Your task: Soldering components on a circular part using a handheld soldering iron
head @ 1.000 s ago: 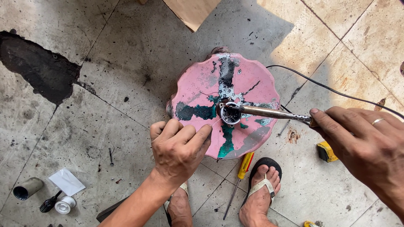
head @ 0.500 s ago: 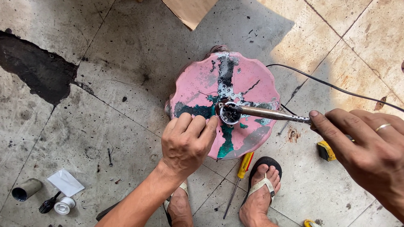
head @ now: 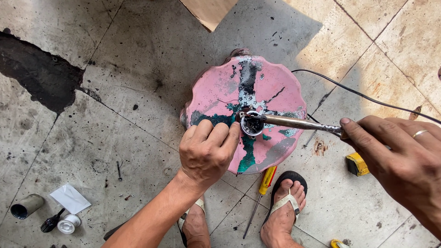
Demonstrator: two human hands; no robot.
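— What have my hands got?

— My right hand (head: 404, 158) has its fingers clenched round a soldering iron (head: 294, 122), its tip on a small round metal part (head: 251, 125). My left hand (head: 207, 152) curls its fingers against that part from below, steadying it.

— And where is the part?

— Between both hands, on a worn pink stool (head: 271, 92). Just below my right fingers, a yellow screwdriver (head: 262, 195) lies on the floor (head: 115, 55).
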